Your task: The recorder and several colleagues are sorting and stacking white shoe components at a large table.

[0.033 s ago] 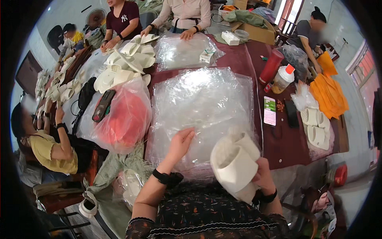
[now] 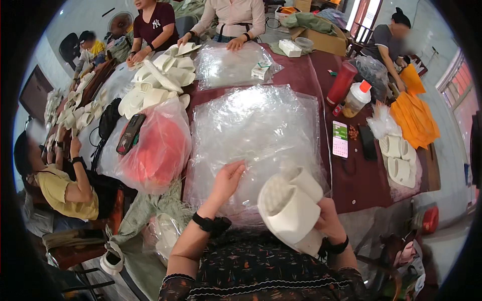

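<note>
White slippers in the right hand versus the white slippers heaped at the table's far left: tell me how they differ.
The held slippers are a stacked pair, lifted off the table in the right hand; the heaped slippers lie loose and scattered on the table. The held pair looks larger, being nearer the camera. Both are white, open-toed.

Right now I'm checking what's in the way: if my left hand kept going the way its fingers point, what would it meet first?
Your left hand already rests on the stack of clear plastic bags. Straight on, it would slide further over that stack; depth is hard to judge, but nothing else seems to lie in that line before the small white box.
</note>
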The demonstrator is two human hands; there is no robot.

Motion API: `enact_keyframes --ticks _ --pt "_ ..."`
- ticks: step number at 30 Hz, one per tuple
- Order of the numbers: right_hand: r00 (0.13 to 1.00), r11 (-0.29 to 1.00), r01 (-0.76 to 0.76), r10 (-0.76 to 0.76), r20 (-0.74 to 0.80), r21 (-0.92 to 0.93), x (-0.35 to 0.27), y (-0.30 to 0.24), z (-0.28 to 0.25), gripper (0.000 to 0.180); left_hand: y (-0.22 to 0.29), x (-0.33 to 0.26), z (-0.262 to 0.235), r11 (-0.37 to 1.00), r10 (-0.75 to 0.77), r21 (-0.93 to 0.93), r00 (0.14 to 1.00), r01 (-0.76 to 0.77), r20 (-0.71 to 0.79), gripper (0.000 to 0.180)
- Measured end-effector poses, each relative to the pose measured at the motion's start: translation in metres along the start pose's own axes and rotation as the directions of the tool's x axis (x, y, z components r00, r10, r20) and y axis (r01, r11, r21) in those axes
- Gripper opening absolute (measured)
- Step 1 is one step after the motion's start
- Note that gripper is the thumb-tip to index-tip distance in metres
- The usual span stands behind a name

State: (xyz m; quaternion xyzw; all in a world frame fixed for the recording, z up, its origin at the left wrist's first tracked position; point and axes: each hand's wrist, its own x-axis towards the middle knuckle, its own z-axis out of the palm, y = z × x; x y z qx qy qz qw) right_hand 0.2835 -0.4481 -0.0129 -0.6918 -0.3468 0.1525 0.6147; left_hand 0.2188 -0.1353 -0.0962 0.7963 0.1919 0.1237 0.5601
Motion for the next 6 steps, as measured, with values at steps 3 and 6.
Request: enact_keyframes --ticks 3,6 --pt "0.944 0.928 0.025 0.100 0.314 -0.371 0.017 0.015 0.002 0.036 -0.010 0.004 -0.003 0.997 0.076 -0.033 0.995 -0.074 0.067 0.031" --pt "0.952 0.794 0.155 0.038 0.302 -0.588 0.030 0.016 0.017 0.044 -0.007 0.004 -0.005 0.995 0.014 -0.099 0.993 -0.003 0.114 0.031"
